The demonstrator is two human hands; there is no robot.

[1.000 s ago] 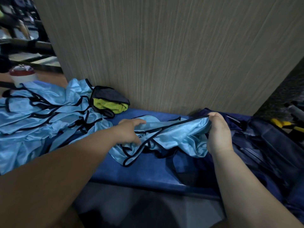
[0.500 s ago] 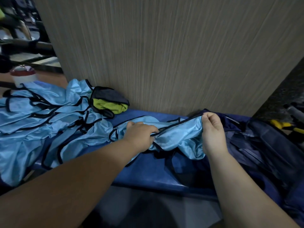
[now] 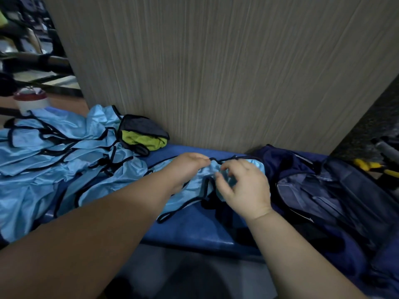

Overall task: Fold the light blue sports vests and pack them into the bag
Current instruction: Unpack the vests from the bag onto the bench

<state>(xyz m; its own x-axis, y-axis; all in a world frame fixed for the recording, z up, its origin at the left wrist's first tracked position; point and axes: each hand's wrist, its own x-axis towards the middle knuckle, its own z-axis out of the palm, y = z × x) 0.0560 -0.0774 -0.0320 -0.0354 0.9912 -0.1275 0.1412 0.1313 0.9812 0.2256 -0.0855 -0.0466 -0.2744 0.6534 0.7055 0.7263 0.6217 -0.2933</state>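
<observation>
The fingers of your left hand (image 3: pixel 186 169) clamp the black-trimmed edge of a light blue sports vest (image 3: pixel 185 202) on the desk (image 3: pixel 194 229), those of your right hand (image 3: pixel 245 186) pinch its bunched cloth just beside them, and the open navy bag (image 3: pixel 323 190) lies just right of them.

1. We are counting one light blue vest (image 3: pixel 185 202) lying apart on the desk.
2. We are seeing one heap of vests (image 3: pixel 54 152), too tangled to number.
3. We are counting one dark blue bag (image 3: pixel 323 190).
4. We are counting one yellow-green bundle (image 3: pixel 143 141) and one red-lidded tub (image 3: pixel 32 102).
</observation>
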